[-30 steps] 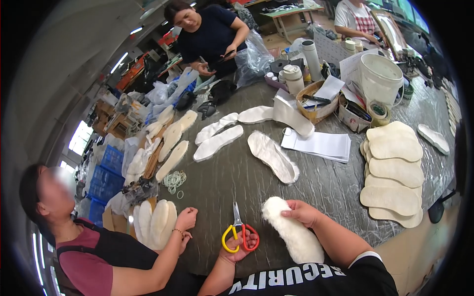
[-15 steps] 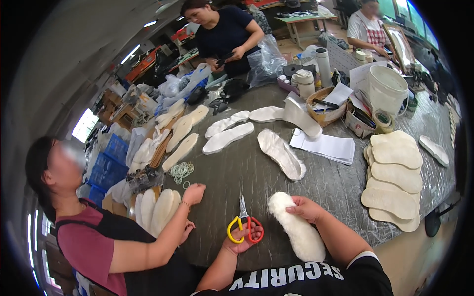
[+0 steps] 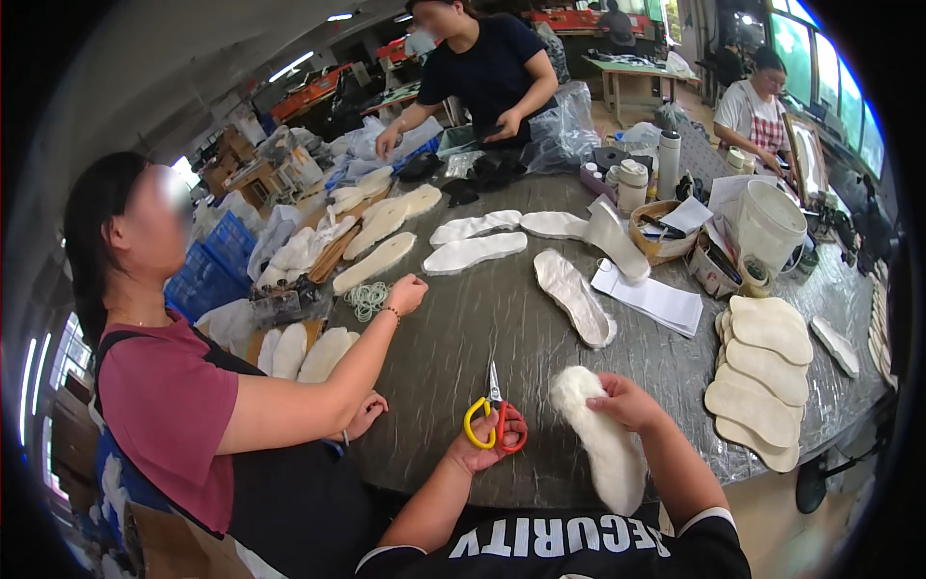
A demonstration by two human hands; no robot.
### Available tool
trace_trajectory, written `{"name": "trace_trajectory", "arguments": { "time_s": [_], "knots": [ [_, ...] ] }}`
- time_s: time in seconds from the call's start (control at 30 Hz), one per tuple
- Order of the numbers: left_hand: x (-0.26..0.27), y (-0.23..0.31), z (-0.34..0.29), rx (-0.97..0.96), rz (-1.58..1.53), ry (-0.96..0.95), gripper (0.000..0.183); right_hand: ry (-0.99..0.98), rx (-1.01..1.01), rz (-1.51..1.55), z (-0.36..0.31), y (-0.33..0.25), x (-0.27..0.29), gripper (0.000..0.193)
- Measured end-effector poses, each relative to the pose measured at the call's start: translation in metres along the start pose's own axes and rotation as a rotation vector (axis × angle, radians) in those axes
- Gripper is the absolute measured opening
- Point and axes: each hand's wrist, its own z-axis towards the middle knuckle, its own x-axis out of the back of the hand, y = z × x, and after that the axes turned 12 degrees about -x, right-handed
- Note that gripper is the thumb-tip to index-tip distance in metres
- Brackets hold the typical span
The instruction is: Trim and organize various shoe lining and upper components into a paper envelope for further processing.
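Scissors (image 3: 496,396) with one yellow and one red handle rest in my left hand (image 3: 475,452), palm up, its fingers curled at the red loop. The blades are together and point away from me. A white fleecy shoe insole (image 3: 613,454) is pinched near its far end by my right hand (image 3: 629,401). It slants back toward me above the near table edge. Beyond it a lone white insole (image 3: 576,299) lies on the dark table (image 3: 434,386). Overlapping cream insoles (image 3: 767,372) form stacks at the right.
At my left a co-worker's hand (image 3: 406,293) reaches over pale rubber bands (image 3: 367,301). Further white insoles (image 3: 475,253) lie beyond. Notepaper (image 3: 661,301), a basket (image 3: 659,241) and a white bucket (image 3: 769,227) stand at the back right. Another person works across the table.
My view has shifted, so the table contents appear moved. The co-worker at left has leaned in, the hand now over the rubber bands. My hands keep hold of the scissors and insole.
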Motion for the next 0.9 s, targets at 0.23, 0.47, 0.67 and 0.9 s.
{"name": "trace_trajectory", "arguments": {
  "time_s": [0.23,0.47,0.67,0.9],
  "knots": [
    [-0.003,-0.007,0.0,-0.113,0.173,0.024,0.023,-0.03,-0.142,-0.264,-0.009,0.009,-0.009,0.028],
    [-0.011,-0.012,-0.004,-0.088,0.336,-0.029,0.03,-0.004,-0.026,-0.702,0.003,0.009,-0.042,0.04],
    [-0.007,-0.014,-0.004,-0.102,0.454,-0.08,0.036,-0.001,-0.032,-0.811,0.011,0.023,-0.044,0.042],
    [-0.017,-0.011,-0.002,-0.092,0.503,-0.031,0.033,-0.063,-0.081,-0.478,0.014,0.036,-0.035,0.033]
  ]
}}
